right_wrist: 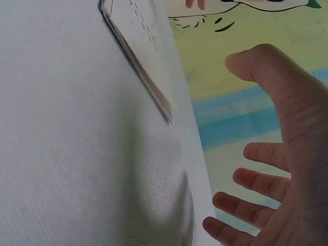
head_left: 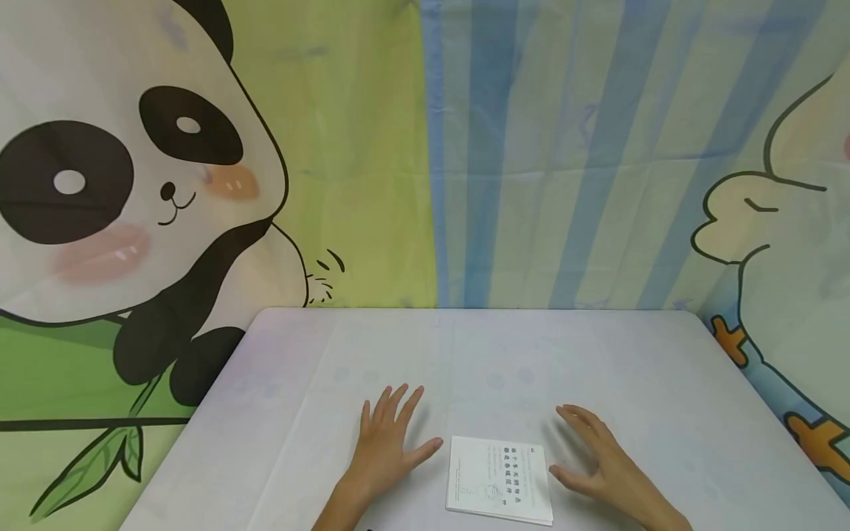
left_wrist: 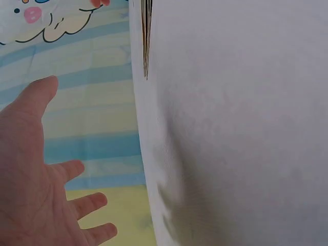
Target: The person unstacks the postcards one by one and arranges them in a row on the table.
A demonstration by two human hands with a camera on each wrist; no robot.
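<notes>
A thin white booklet with printed characters and a small line drawing lies flat on the table. Its page edges show as a narrow wedge in the left wrist view, and the booklet also appears at the top of the right wrist view. To its left hovers my left hand, fingers spread and thumb pointing toward the booklet, without touching it. On the other side my right hand is held apart from the booklet's right edge, its thumb and fingers extended. Neither hand holds anything.
The white-covered table reaches back to a hanging cloth backdrop with green and blue striped areas. A printed panda is on the left and another printed cartoon figure on the right.
</notes>
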